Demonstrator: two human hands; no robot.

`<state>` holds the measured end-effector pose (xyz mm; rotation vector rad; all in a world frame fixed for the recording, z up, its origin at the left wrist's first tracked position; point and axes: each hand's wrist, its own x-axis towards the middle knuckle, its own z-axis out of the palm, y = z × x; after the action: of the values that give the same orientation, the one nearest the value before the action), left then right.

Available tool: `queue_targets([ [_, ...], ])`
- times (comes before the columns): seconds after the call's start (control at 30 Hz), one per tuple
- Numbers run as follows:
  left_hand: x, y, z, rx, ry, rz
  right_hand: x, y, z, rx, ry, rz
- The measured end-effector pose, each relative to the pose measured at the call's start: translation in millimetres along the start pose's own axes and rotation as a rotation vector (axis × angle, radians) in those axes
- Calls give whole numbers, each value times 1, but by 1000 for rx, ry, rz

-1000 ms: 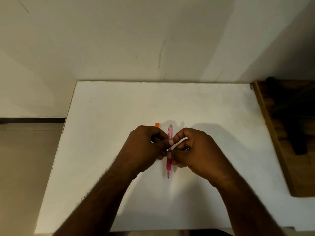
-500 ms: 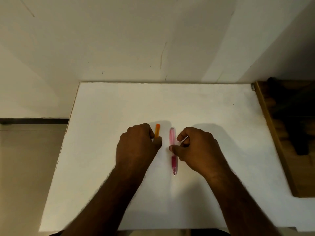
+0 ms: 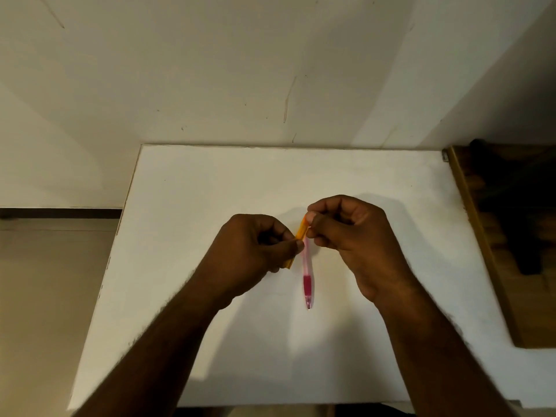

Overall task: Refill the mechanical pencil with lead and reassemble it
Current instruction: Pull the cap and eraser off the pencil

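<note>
A pink translucent mechanical pencil (image 3: 307, 278) lies on the white table (image 3: 210, 191), tip pointing toward me, its darker pink grip near the tip. Above its upper end I hold an orange lead case (image 3: 300, 231), slanted, between both hands. My left hand (image 3: 255, 245) grips the case's lower part with fingers curled around it. My right hand (image 3: 346, 227) pinches the case's top end between thumb and forefinger. The pencil's upper end is partly hidden behind the case and my fingers.
The white table meets a pale wall at the back. A dark wooden piece of furniture (image 3: 511, 251) stands against the table's right edge. Tiled floor (image 3: 51, 296) lies to the left.
Both hands let go of the pencil, which now lies on the table. My left hand picked up the orange lead case, and my right hand moved up to pinch its top.
</note>
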<state>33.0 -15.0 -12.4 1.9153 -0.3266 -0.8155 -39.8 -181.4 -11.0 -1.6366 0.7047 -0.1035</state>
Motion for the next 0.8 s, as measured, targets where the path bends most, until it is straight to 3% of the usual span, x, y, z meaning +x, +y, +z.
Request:
queue_targets([
  [0.2,-1,0,-17,-84,-91,-7,3,0,4,209,72,-7],
  [0.3,-4,-2,-24,-94,-69,-2,6,4,6,-63,116,-90],
  [0.5,-2,-6,-30,-165,60,27,-8,21,43,-690,-56,-265],
  [0.8,0,-8,-26,-213,56,36,-3,27,50,-895,-98,-356],
])
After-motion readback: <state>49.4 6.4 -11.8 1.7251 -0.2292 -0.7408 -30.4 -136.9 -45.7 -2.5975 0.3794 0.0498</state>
